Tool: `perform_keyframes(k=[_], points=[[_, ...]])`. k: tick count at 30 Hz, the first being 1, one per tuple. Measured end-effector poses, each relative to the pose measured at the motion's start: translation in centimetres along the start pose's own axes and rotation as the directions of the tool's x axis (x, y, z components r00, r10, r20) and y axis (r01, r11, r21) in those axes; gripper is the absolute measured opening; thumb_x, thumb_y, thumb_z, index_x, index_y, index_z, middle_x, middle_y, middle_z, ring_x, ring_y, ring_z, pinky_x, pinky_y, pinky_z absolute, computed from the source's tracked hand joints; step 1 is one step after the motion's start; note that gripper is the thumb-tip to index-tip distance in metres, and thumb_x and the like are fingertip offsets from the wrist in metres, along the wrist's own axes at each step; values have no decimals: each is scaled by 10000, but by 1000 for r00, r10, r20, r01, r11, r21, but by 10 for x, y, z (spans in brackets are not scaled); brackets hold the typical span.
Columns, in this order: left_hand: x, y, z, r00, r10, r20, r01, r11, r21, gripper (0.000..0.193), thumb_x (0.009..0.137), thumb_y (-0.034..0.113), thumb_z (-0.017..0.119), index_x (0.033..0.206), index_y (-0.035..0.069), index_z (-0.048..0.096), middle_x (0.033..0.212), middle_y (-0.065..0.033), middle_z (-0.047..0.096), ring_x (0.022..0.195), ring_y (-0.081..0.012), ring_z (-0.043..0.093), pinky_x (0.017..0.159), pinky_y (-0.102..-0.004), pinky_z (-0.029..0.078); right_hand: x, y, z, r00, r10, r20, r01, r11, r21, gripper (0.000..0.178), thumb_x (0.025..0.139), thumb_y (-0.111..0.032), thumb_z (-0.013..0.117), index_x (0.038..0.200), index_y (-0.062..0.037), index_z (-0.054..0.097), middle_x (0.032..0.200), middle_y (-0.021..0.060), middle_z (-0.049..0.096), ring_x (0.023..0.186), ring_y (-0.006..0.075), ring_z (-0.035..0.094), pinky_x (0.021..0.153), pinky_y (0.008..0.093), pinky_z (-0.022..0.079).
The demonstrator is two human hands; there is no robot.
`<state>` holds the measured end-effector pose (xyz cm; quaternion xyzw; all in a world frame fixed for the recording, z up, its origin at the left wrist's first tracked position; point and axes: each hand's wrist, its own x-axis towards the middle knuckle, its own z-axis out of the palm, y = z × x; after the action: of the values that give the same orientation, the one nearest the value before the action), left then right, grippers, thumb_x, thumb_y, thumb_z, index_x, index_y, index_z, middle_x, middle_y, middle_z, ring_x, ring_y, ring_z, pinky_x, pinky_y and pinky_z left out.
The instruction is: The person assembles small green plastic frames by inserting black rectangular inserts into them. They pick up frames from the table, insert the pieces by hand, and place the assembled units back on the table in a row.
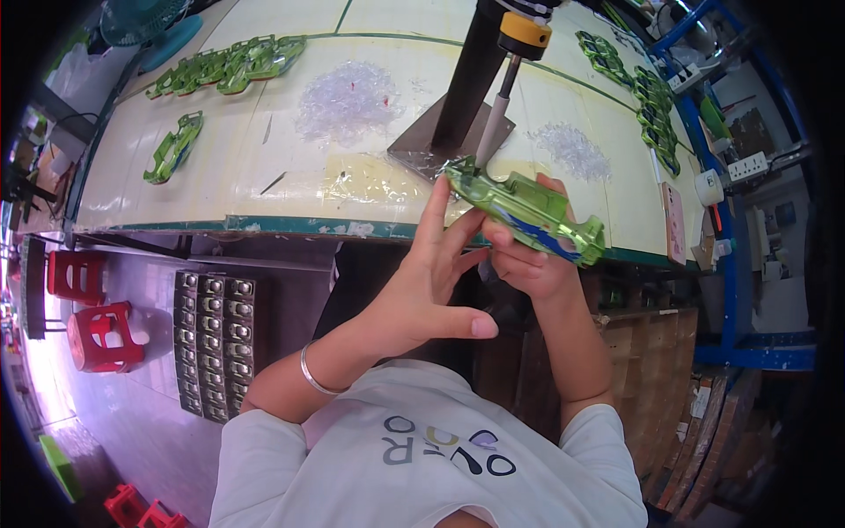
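A shiny green toy car body (537,211) with blue markings is tilted above the front edge of the workbench. My right hand (534,264) grips it from below and behind, fingers wrapped round its side. My left hand (431,264) is open, thumb stretched away to the right, its index fingertip at the left end of the car body. A black tool with a yellow collar (525,35) hangs over the bench. Its slim grey tip (495,128) reaches down to that left end; whether it touches is hard to tell.
A dark post on a metal base plate (414,141) stands behind the car body. Small clear plastic pieces lie in a large pile (345,101) and a smaller pile (572,150). More green car bodies (233,66) line the back left; one (174,148) lies apart. A phone (673,220) rests right.
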<state>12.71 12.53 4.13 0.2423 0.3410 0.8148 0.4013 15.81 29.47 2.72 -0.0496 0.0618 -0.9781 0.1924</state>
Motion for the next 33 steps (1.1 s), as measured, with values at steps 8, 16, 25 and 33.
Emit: perform_keyframes(k=[8, 16, 25, 33], points=[[-27, -10, -31, 956, -271, -115, 281, 957, 79, 960, 642, 226, 694, 1336, 36, 58, 1240, -206, 374, 1151, -264, 373, 931, -370, 326, -52, 5, 5, 924, -57, -378, -17, 982, -190, 488, 863, -410, 319, 1127, -15, 429, 906, 228, 551, 626, 305, 595, 559, 360, 507], [-43, 21, -61, 960, -75, -271, 161, 937, 309, 368, 759, 151, 577, 1061, -39, 487, 944, -155, 586, 852, -187, 565, 749, -271, 441, -90, -158, 18, 520, -839, -162, -338, -28, -941, 416, 797, -187, 539, 1177, -53, 434, 967, 63, 554, 819, 167, 547, 717, 279, 431], [-36, 98, -100, 808, 414, -419, 193, 486, 852, 268, 747, 112, 598, 968, -22, 526, 881, -95, 601, 824, -173, 554, 726, -271, 422, -47, -289, -50, 575, -754, 318, -759, -636, -135, 410, 739, -87, 548, 1140, -72, 463, 1132, 137, 492, 1062, 299, 444, 884, 353, 346], [-30, 167, -222, 671, 729, -135, 699, -562, 441, 251, 713, 154, 588, 910, 6, 539, 892, -120, 551, 869, -275, 488, 757, -395, 386, -33, -211, -29, 611, -689, 391, -546, -724, -422, 244, 748, -67, 539, 985, -10, 532, 989, 114, 537, 920, 232, 507, 771, 310, 403]])
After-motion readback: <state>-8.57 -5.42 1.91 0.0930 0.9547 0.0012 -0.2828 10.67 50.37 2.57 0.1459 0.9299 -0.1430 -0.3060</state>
